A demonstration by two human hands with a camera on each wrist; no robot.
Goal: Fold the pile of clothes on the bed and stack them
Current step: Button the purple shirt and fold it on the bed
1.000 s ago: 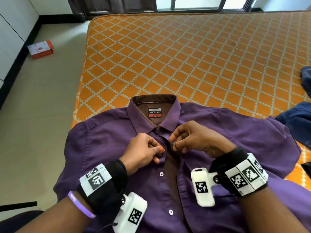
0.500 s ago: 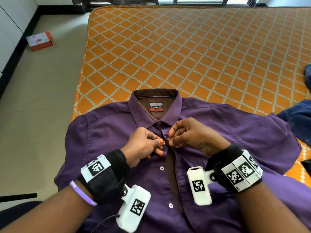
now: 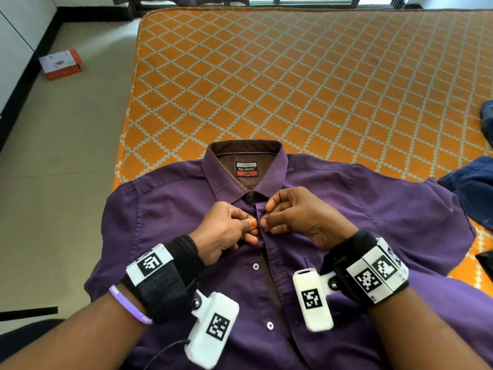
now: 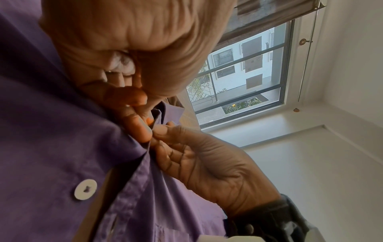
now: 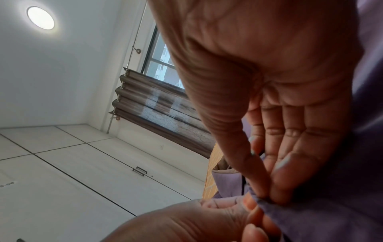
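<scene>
Purple shirt (image 3: 333, 217) lies face up at the near edge of your bed (image 3: 293, 89), collar pointing away from you toward the window, with its left shoulder hanging past the mattress edge. Your left hand (image 3: 226, 233) pinches the button-side edge of the placket just below the collar, thumb and forefinger closed on the cloth. Your right hand (image 3: 301, 220) pinches the facing edge, thumb pressed to curled fingers; the right wrist view shows that pinch (image 5: 267, 193) gripping the purple fabric. The 2 hands meet fingertip to fingertip at the placket. Whether a button sits between them you cannot tell, since the fingers cover the spot. The dark collar button (image 3: 251, 193) above your hands looks fastened. Below your hands the front gapes open, with 2 white buttons (image 3: 255, 266) showing on the left panel.

Dark blue clothes (image 3: 474, 188) lie on the bed at your right, just beside the shirt's sleeve. An orange and white box (image 3: 62, 64) sits on the floor, well apart from the bed.
</scene>
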